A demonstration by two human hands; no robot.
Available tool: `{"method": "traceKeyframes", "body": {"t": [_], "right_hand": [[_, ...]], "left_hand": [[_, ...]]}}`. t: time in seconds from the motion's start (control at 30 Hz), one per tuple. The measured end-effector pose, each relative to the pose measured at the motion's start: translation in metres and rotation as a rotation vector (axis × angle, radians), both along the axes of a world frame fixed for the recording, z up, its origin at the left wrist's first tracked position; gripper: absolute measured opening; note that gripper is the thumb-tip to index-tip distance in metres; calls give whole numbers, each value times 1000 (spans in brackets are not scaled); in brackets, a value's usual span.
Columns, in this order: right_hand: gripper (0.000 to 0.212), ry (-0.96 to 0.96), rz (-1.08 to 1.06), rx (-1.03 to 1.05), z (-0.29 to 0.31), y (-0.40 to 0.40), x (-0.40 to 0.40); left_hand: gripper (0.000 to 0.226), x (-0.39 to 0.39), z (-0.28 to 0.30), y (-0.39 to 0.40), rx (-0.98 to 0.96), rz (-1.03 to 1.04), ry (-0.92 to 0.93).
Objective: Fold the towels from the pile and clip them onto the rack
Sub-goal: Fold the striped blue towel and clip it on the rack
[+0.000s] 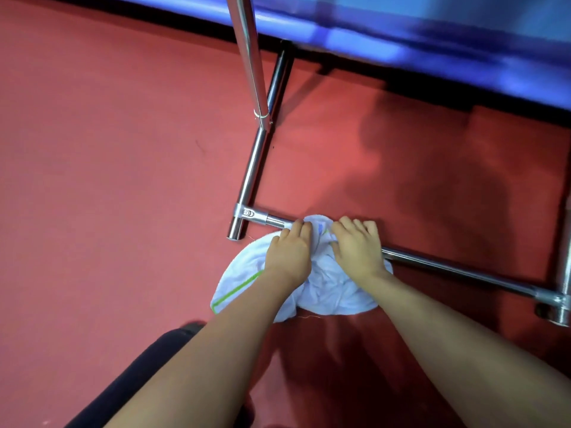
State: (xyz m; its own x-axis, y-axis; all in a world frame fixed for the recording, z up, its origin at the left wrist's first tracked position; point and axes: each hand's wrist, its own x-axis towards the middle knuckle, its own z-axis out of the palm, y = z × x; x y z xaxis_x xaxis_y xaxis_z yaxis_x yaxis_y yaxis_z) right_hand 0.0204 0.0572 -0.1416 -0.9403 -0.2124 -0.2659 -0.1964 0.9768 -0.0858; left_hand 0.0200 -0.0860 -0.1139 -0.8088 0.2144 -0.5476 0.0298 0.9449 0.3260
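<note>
So this looks like the very start of a round: one towel (296, 282) is bunched up on the red floor (108, 180), lying right against and partly over the rack's low crossbar (448, 267), just right of the chrome corner joint (248, 214). Going left to right from that joint: the left hand (289, 251) sits on the towel's left half with fingers curled down into the cloth at the bar, and the right hand (358, 245) is just beside it on the towel's right half, knuckles up, fingers also curled into the fabric. I'd say both have a hold of the cloth, though the fingertips are buried so I can't tell how tight. No fold yet, it's a crumpled heap with a green stripe (238, 290) showing on its left edge. My guess is the next move is lifting it clear of the bar and shaking it flat to find the corners before any folding. Count: one towel visible, two hands, one rack (one upright (247, 54) above the joint, a second joint (556, 304) far right). I see no clips anywhere, and no other pile.
</note>
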Motion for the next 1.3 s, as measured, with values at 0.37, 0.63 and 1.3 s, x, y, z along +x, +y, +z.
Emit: {"method": "traceKeyframes", "body": {"t": [0.37, 0.63, 1.3], "right_hand": [[11, 63, -186, -503, 64, 9, 24], [35, 224, -230, -653, 172, 24, 32], [16, 514, -295, -895, 458, 82, 94]], "left_hand": [[23, 14, 54, 19, 72, 270, 30], [5, 29, 169, 32, 314, 277, 168], [12, 77, 507, 81, 541, 53, 691]]}}
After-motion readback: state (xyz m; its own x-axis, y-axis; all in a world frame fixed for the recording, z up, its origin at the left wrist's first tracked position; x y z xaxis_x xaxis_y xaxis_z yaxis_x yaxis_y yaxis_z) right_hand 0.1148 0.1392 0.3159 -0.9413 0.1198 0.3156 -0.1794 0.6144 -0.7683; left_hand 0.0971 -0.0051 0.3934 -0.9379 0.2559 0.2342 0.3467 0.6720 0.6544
